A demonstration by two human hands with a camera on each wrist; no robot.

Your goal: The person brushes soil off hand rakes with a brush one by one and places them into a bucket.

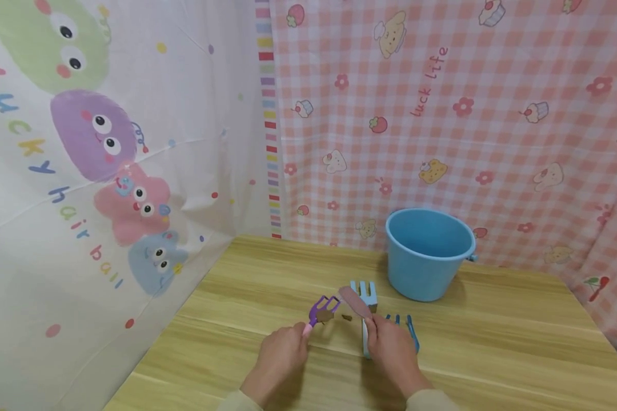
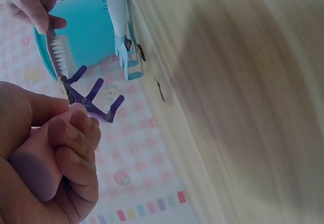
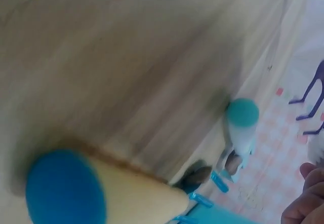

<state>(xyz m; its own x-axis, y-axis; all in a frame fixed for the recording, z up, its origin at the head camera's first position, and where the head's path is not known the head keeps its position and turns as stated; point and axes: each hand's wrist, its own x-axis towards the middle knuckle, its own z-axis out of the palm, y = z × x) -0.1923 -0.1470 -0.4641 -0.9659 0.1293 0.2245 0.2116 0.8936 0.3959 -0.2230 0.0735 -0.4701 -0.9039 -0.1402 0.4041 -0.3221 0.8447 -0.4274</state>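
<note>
My left hand (image 1: pixel 283 355) grips the pink handle of a small purple hand rake (image 1: pixel 315 313), prongs raised above the table. A brown clump (image 1: pixel 325 315) shows at the rake's head. In my right hand (image 1: pixel 395 355) is a brush (image 1: pixel 353 302) with a dull pink back; the left wrist view shows its white bristles (image 2: pixel 62 57) close by the purple prongs. Beyond the brush lies a light blue rake (image 1: pixel 372 297) with a white handle. A darker blue rake (image 1: pixel 413 335) with a cream handle (image 3: pixel 134 191) lies partly hidden behind my right hand.
A light blue bucket (image 1: pixel 424 277) stands at the back right of the wooden table (image 1: pixel 236 297). One dark brown scrap (image 1: pixel 347 317) lies between my hands. Printed cloths hang behind the table (image 1: pixel 360 148) and along its left side (image 1: pixel 195 188).
</note>
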